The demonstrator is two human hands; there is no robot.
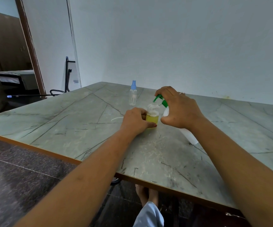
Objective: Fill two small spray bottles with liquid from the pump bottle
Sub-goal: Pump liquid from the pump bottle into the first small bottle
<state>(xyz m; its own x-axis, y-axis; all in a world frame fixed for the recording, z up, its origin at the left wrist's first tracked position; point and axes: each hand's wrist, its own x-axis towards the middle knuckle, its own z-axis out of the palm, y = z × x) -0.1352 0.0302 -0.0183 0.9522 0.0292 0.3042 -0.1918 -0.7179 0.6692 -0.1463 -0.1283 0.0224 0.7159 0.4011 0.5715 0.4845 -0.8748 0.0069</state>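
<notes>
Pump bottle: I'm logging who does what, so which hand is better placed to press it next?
Right. The right hand grips the pump bottle, fingers over its green pump head, which sits above the open small bottle; the left hand is busy holding that bottle.

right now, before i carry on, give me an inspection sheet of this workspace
surface: grey-green marbled table, scuffed near its front edge.
job's things: open small bottle, upright, partly filled with yellow liquid; white pump bottle, tilted, green spout at the small bottle's mouth; capped spray bottle, blue top, upright farther back, looks empty.
clutter: thin clear tube lying on the table, left of the left hand.
grippers: left hand holds the open small bottle; right hand grips the pump bottle's top.
cables: nothing seen on the table.
surroundings: white wall, doorway at left, dark tiled floor.
</notes>
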